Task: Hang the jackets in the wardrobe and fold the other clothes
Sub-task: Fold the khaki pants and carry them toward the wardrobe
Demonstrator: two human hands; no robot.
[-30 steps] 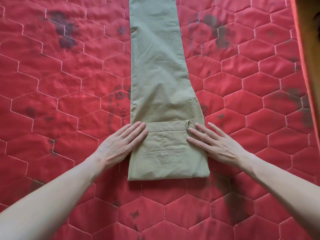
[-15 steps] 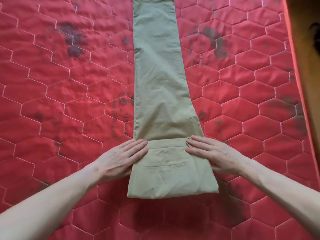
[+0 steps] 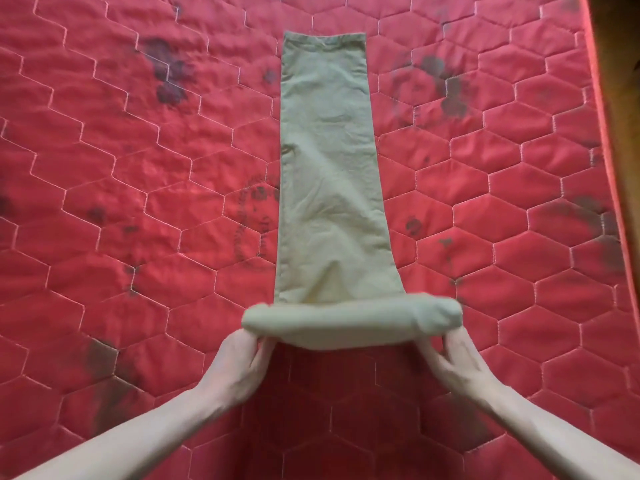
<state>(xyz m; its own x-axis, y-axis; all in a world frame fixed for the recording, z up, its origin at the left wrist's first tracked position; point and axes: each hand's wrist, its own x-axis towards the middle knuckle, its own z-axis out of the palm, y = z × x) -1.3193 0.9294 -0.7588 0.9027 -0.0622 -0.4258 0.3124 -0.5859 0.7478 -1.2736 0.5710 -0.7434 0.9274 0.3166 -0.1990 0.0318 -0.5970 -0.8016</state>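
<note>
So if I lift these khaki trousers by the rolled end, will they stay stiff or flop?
Likely floppy: the khaki trousers lie creased and flat on the quilted mattress. The thick fold gripped by the left hand and right hand may unroll, and the leg would probably dangle.

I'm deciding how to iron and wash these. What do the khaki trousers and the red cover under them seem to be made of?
Khaki trousers: likely woven cotton twill, matte, holding fine creases and a stitched hem. Red quilted cover: probably synthetic satin over padding, given its slight sheen and puffed hexagon stitching; dark stains mark it.
</note>
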